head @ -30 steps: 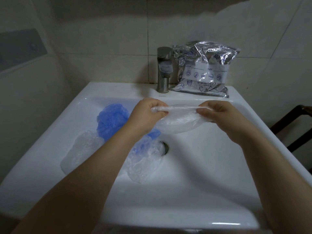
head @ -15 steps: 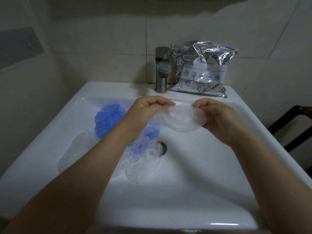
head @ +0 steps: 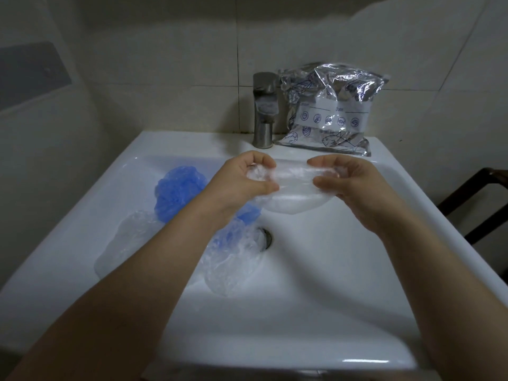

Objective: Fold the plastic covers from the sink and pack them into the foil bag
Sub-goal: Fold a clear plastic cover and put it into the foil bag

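Both hands grip one clear cover [head: 292, 192] above the sink [head: 343, 284]: left hand [head: 243, 180] pinching its 9 o'clock end, right hand [head: 347, 182] its 3 o'clock end. It's translucent, crinkled, sagging between them. Foil bag [head: 331, 110] stands at 12 o'clock, well apart.

basin right half [head: 343, 257] bare | left: covers [head: 176, 193] | rear: tap [head: 264, 111], foil bag [head: 330, 111]
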### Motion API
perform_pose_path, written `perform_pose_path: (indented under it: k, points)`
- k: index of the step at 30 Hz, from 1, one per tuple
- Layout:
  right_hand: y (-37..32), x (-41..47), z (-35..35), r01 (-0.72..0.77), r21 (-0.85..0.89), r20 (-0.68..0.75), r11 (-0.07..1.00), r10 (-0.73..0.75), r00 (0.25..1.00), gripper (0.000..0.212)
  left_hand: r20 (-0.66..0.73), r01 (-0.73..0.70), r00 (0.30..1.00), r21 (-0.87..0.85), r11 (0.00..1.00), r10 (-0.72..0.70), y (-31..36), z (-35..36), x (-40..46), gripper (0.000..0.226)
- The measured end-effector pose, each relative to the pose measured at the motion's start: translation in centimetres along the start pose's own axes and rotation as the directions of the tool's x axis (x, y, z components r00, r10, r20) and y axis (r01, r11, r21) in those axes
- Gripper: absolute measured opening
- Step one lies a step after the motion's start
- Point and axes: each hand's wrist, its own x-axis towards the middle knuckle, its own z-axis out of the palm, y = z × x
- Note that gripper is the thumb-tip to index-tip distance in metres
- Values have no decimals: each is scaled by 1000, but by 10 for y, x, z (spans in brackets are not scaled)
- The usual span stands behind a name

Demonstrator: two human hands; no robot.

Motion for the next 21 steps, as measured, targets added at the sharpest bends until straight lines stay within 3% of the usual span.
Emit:
perform_pose_path:
  k: [3,5,9,11,15,18,21]
  points:
    - [2,0,1,103,-313,-72,944,-131,989,25,20,-3,1000,-30,1000,4,-5,-2,3,35]
    - [3,1,2,158,-531,-54,833,-219,974,18,-16,-3,1000,43,999,4,-8,-3,4,31]
    - [0,-1,-3,234,-717,79,656,-257,963,12,-78,38,997,170,985,-25,-9,-3,5,23]
    - [-1,-1,-5,262,-743,121,616,-261,958,18,-38,83,996,89,993,-80,-8,-5,5,22]
    - [1,3,-6,273,-733,73,624,-326,943,9,67,169,985,-130,977,-162,-4,-7,5,28]
    - [2,4,-7,285,-645,95,709,-296,951,7,35,112,993,10,994,-112,-4,-7,5,29]
    - [2,2,-8,184,-545,66,818,-177,982,15,-43,48,998,180,983,-41,-6,-6,4,24]
